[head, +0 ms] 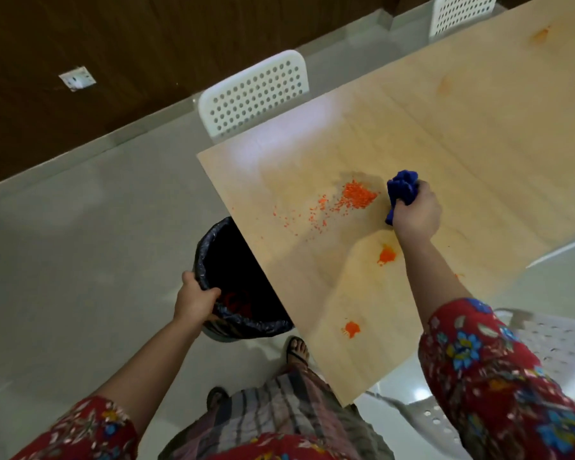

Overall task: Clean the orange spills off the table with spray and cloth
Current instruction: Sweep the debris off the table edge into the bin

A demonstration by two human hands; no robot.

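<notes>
While the right hand [417,214] clenches the crumpled blue cloth [403,190] just past the loose orange crumb pile [359,194], away from the black-lined round bin [263,327] whose rim the left hand [196,298] grips below the pale wooden tabletop [445,144], a hasty sweep could fling crumbs past the bin.

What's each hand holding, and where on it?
Right hand grips the bunched blue cloth round its middle. Left hand grips the bin by its bag-lined rim.
</notes>
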